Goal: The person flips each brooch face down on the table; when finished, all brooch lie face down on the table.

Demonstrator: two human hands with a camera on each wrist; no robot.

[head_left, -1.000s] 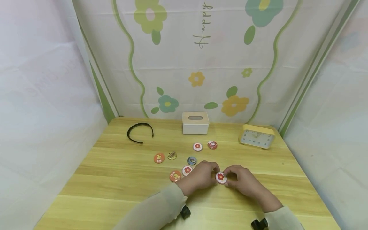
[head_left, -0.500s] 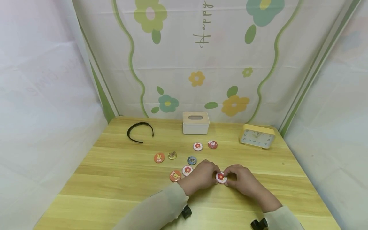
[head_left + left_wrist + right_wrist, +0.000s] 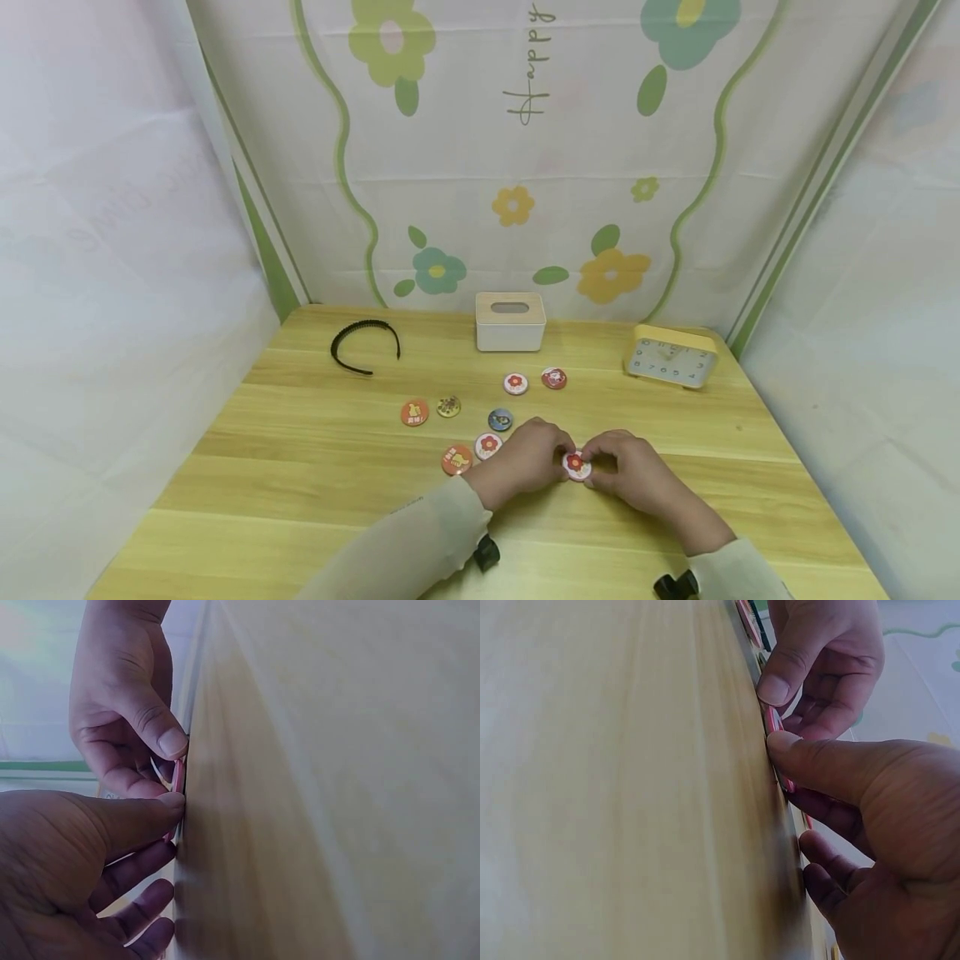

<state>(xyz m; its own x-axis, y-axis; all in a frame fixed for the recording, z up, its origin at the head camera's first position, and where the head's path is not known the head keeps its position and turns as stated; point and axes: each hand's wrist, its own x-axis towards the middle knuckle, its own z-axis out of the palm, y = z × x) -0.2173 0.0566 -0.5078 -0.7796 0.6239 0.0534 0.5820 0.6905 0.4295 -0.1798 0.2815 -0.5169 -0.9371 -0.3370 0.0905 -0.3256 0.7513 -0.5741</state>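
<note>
On the worktop [image 3: 300, 475], one badge [image 3: 577, 468] is between my fingers [image 3: 602, 440], right of the other badges [image 3: 489, 445]; far behind stands the tissue box [image 3: 510, 335], headband [image 3: 344, 334] left, clock [image 3: 670, 360] right.

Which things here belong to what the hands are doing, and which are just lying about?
In the job: red-flower badge, left hand, right hand; probably the other badges.
Lying about, apparently: black headband, tissue box, yellow clock.

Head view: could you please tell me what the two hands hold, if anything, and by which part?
A red-flowered white badge, held by its rim: the left hand on its left edge, the right hand on its right.
</note>
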